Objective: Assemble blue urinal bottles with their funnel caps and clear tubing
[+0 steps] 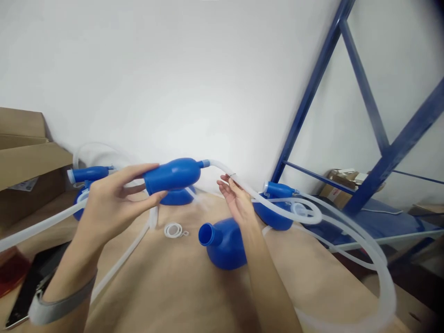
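Note:
My left hand (114, 194) is wrapped round the wide end of a blue plastic funnel-shaped piece (175, 175), held level above the table. Its narrow nozzle on the right carries a translucent hose (277, 210). Under that hose, a short way from the nozzle, my right hand (237, 196) pinches a thin dark wire clamp (231, 175) at the hose, other fingers loosely spread. How far the clamp encircles the hose is too small to tell. Below my right wrist lies a blue bottle (225, 245) with its round mouth uncovered, partly hidden by my forearm. Beside it rests a white cap ring with a strap (174, 230).
More blue bottles with hoses stand at left (90, 175), behind (176, 196) and right (277, 215). A cardboard box (31, 162) and a dark tablet-like thing (38, 277) are on the left. A blue metal rack (312, 88) rises at right; the hose loops past the table edge.

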`<state>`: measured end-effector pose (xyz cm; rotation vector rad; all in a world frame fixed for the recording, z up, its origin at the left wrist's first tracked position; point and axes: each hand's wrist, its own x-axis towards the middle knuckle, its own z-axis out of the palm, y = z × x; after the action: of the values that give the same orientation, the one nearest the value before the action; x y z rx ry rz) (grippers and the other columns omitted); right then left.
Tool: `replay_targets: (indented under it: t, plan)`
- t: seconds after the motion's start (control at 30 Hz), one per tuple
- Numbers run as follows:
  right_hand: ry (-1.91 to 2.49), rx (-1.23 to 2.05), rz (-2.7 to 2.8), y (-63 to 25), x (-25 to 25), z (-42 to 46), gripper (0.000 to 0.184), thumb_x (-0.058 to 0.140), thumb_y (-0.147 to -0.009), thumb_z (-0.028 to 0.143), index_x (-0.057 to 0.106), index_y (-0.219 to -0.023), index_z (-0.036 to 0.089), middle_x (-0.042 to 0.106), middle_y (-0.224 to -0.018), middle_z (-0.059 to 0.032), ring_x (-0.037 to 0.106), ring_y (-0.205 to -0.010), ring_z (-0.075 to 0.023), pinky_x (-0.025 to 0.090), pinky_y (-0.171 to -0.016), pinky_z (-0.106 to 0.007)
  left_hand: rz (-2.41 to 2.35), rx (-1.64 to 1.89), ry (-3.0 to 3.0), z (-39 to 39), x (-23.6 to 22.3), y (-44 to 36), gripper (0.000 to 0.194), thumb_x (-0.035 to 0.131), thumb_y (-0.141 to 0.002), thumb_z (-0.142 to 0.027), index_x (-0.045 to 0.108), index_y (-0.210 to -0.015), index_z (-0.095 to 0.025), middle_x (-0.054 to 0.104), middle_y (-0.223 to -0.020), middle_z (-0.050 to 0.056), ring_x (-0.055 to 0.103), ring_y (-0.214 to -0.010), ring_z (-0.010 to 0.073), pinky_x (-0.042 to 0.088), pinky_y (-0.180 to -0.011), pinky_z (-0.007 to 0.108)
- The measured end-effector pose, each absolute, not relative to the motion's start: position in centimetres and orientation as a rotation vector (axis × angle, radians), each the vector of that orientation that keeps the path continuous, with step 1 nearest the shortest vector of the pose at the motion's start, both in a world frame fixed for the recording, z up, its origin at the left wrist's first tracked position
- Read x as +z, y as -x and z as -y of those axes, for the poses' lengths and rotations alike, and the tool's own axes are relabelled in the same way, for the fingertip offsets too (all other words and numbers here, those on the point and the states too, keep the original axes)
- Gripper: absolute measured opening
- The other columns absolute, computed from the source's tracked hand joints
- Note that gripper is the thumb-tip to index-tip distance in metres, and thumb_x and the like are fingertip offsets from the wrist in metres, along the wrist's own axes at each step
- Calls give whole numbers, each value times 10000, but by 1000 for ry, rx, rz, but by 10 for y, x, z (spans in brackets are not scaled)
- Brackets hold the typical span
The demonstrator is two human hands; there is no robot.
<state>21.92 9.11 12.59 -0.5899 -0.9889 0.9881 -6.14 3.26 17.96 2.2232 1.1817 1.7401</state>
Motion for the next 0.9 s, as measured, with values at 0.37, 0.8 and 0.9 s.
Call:
replay_targets:
  t: [0.37,0.8,0.9]
  plan:
    - [479,985,734,-232,121,-86,341,324,-1023,332,546,-767,298,406,-549,42,536,-508,-217,599,-937,-526,-859,1376,-3060,-60,137,13,478,607,-1003,-326,579,-1479,-288,636,-1390,138,690,-1183,304,611,-965,441]
    - [297,1245,301,-219,159,-69,516,148,-1082,159,436,-657,220,133,-432,107,84,-386,-116,323,-432,-159,-1122,885,-1709,-59,150,-17,553,826,-730,-648,763,-973,-155,700,-646,29,629,-511,160,493,-456,241]
    - [278,1195,413,-218,156,-70,534,123,-1109,272,311,-612,225,107,-444,101,44,-410,-123,296,-411,-172,-909,711,-1404,-76,137,-16,531,794,-734,-662,683,-752,-142,622,-533,27,444,-360,75,317,-340,195]
